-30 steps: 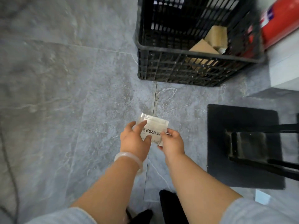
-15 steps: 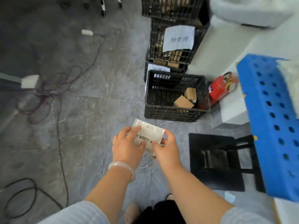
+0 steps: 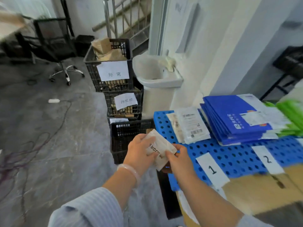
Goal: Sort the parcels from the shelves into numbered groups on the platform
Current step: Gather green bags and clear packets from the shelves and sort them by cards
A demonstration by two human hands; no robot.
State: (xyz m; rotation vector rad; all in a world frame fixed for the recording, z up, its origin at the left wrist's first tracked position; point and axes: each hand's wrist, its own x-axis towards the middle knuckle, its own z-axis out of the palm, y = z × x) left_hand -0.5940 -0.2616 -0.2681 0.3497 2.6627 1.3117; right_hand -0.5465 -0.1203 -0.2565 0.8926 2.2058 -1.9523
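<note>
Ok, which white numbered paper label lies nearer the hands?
The white paper label marked 1, just right of the right hand; label 2 lies further right.

Blue plastic bench [image 3: 237, 158] is dotted with dark round holes. White paper labels [image 3: 211, 169], black numerals. Royal-blue flat envelopes [image 3: 229, 115], green plastic packets [image 3: 291, 112], white pouches [image 3: 191, 125] with black barcodes. Small white plastic parcel [image 3: 159, 149], black print. Black lattice plastic crates [image 3: 124, 136], white signs [image 3: 113, 71]. Grey marbled floor tiles [image 3: 65, 145]. Pale-blue pinstriped sleeve [image 3: 91, 208].
</note>
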